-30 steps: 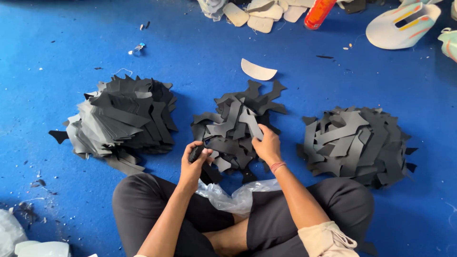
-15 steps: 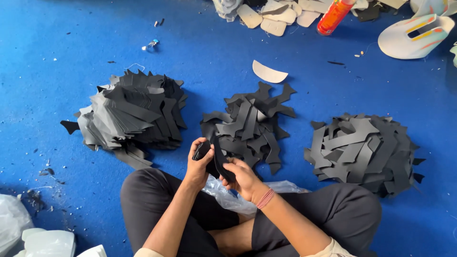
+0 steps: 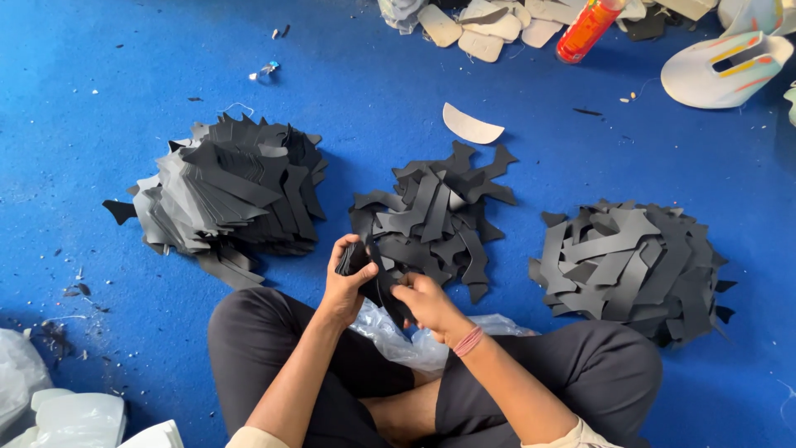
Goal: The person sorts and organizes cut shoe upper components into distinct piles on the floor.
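Right, both hands are up over the lap, above the near edge of the blue floor mat, and they share one small bundle of black cut pieces. The left hand is closed around the bundle's upper end, fingers curled over the top and thumb pressed on the near face. The right hand is closed on the lower end, pinching the strips where they hang toward the crinkled clear plastic bag lying on the crossed legs.

Those pieces look like thin flat sheet, light and bendy; the bundle curves a little between the two hands, so I'd judge it floppy rather than stiff. The surface seems matte, not slick, but a loose stack like that could fan out or slide apart, so holding it across the full thickness near each end looks the sound choice.

Just beyond the hands sits the middle pile, jumbled and crossing. At the mat's left side lies the left pile, stacked more neatly; toward the right side, the right pile. A pale curved piece lies alone behind the middle pile.
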